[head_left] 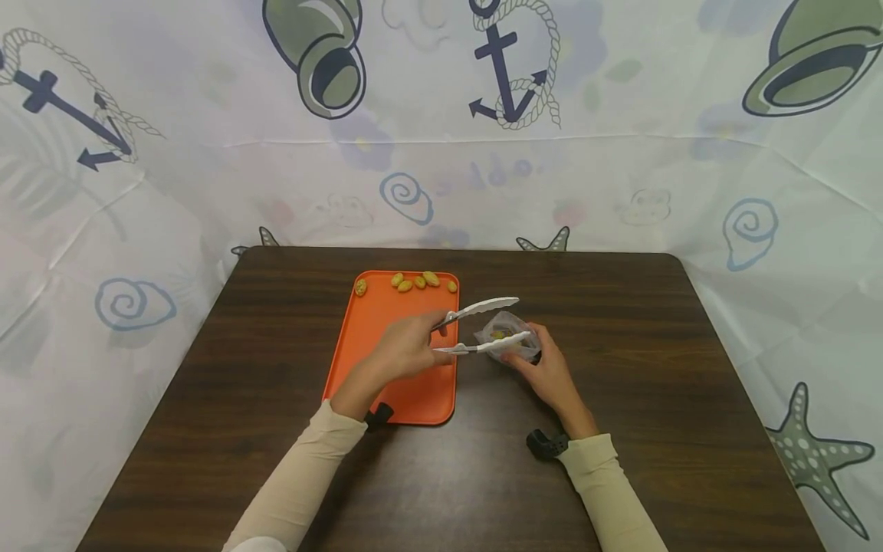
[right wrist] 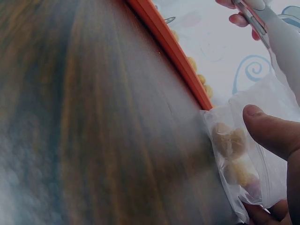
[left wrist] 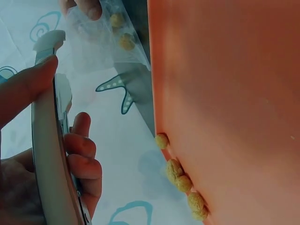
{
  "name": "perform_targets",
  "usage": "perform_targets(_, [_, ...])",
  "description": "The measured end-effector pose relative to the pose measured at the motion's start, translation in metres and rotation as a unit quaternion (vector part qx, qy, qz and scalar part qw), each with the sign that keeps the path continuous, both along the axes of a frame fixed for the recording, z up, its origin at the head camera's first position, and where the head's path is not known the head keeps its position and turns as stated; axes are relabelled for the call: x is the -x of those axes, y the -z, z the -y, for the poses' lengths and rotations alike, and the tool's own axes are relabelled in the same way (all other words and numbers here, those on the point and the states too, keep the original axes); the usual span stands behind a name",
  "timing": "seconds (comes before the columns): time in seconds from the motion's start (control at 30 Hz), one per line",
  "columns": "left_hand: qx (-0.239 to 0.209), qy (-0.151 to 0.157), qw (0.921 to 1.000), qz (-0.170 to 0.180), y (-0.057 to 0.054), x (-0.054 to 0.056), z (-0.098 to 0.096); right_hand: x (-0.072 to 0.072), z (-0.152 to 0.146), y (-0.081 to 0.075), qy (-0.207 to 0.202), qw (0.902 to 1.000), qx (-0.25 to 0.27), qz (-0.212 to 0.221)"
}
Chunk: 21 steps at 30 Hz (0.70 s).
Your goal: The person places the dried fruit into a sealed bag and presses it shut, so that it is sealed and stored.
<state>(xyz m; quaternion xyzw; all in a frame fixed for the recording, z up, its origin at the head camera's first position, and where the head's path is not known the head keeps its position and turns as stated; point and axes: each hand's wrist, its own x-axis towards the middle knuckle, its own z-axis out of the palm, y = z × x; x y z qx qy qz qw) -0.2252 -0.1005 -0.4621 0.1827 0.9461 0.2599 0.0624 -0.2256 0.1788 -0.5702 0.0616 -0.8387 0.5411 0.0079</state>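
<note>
My left hand [head_left: 403,346] grips a pair of tongs [head_left: 488,306] with white scalloped tips. The tongs' arms are spread apart; in the head view the nearer arm crosses over a clear plastic bag [head_left: 502,322]. That bag is in my right hand [head_left: 549,376], thumb on the near side. Inside it, the right wrist view shows yellowish wrinkled pieces [right wrist: 229,140], perhaps dried fruit. Several similar pieces [head_left: 405,286] lie along the far edge of an orange tray [head_left: 386,307], under my left hand. Whether the tongs touch the bag, I cannot tell.
The tray lies on a dark wooden table [head_left: 621,307], left of the bag. A white cloth [head_left: 455,184] printed with anchors and shells hangs behind and at the sides. Dark wrist straps [head_left: 545,445] sit at both cuffs.
</note>
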Motion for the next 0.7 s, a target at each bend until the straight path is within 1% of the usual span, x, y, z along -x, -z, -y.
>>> perform_targets(0.17, [-0.023, -0.022, 0.9994, 0.009, -0.001, -0.003, 0.003, 0.0, 0.0, 0.001, 0.0, 1.0, 0.002, -0.005])
perform_targets(0.27, [-0.034, -0.039, 0.9986, 0.007, -0.001, -0.003, 0.008, 0.001, 0.0, 0.002, -0.002, 1.0, 0.003, -0.006])
perform_targets(0.57, [-0.033, -0.086, 0.9957, -0.01, 0.0, -0.001, 0.024, 0.001, -0.002, 0.002, -0.008, 1.0, 0.003, -0.005])
perform_targets(0.7, [-0.03, -0.109, 0.9935, -0.007, 0.002, 0.0, 0.03, 0.001, -0.002, 0.002, -0.008, 1.0, 0.004, -0.004])
